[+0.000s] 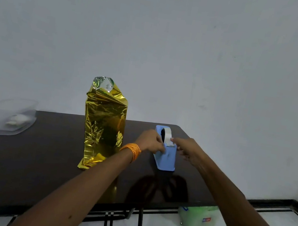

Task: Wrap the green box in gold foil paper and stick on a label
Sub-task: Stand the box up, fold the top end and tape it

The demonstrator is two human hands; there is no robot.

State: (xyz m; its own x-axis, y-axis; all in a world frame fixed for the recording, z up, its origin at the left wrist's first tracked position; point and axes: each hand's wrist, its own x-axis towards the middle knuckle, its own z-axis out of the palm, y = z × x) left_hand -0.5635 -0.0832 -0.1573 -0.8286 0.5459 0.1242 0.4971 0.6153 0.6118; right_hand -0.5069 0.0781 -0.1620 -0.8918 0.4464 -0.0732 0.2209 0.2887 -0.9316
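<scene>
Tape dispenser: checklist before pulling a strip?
1. Left hand grips tape dispenser: ok.
2. Tape roll seated in it: ok.
3. Right hand fingers at the tape end: ok; pinched or not: cannot tell.
4. Foil-wrapped box upright on table, apart from both hands: ok.
5. Foil top closed: not ok, it stands open and crumpled.

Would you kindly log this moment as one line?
left hand holds tape dispenser | right hand pinches tape end | foil-wrapped box upright, top open
</scene>
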